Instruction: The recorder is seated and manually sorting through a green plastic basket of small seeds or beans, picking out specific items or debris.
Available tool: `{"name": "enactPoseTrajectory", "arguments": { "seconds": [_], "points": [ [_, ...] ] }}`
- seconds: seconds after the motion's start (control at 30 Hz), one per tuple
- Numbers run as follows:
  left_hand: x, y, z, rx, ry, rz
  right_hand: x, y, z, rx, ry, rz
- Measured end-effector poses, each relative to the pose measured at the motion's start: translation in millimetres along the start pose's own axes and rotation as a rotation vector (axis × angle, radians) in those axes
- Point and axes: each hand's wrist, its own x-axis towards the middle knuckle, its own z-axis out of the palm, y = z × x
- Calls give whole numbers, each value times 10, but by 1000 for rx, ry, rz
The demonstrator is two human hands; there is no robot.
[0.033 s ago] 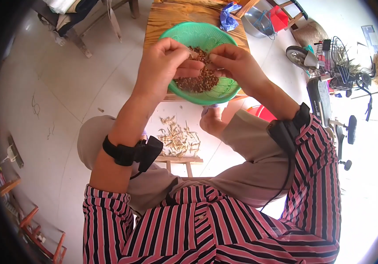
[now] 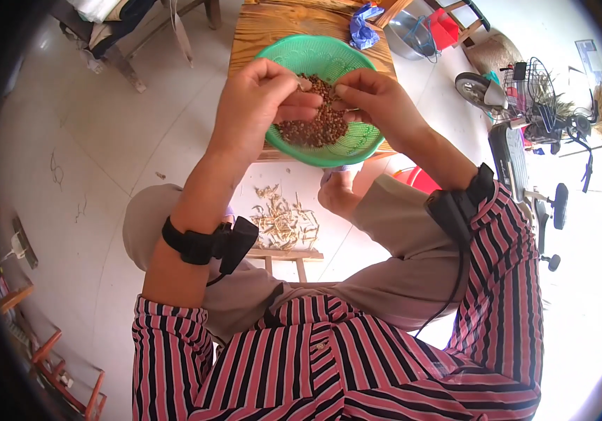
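Brown seeds [image 2: 313,133] lie heaped in the bottom of a green plastic basket [image 2: 306,53], which stands at the near edge of a wooden table [image 2: 253,34]. Both hands are raised over the basket. Left hand [image 2: 259,102]: thumb and forefinger are together, pinched on a small pale piece [image 2: 305,84] too small to identify; the other fingers extend to the right over the seeds. Right hand [image 2: 378,102]: thumb and forefinger are brought together near the left fingertips; whether anything is clamped between them cannot be told. A crumpled blue bag [image 2: 364,29] sits on the table, far right of the basket. Dry, straw-coloured husks [image 2: 283,226] are scattered on the near side of the table, between the person's legs.
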Motion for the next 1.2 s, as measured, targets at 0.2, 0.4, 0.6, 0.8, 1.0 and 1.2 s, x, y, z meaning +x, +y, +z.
{"name": "enactPoseTrajectory", "arguments": {
  "seconds": [0.2, 0.4, 0.6, 0.8, 1.0, 1.2],
  "points": [
    [41, 31, -153, -75, 49, 144, 29, 46, -131, -280, -28, -112],
    [-219, 328, -266, 61, -583, -96, -34, -110, -44, -349, -425, 109],
    [-372, 292, -204, 451, -603, -150, 252, 342, -348, -736, -14, -162],
    [-344, 268, -259, 391, -188, 56, 363, 419, -170, -880, 59, -311],
    [-324, 239, -230, 367, -148, 66, 420, 476, -150, -949, 74, -310],
    [-369, 286, -316, 302, -106, 81, 428, 433, -201, -937, 32, -342]
  ]
}}
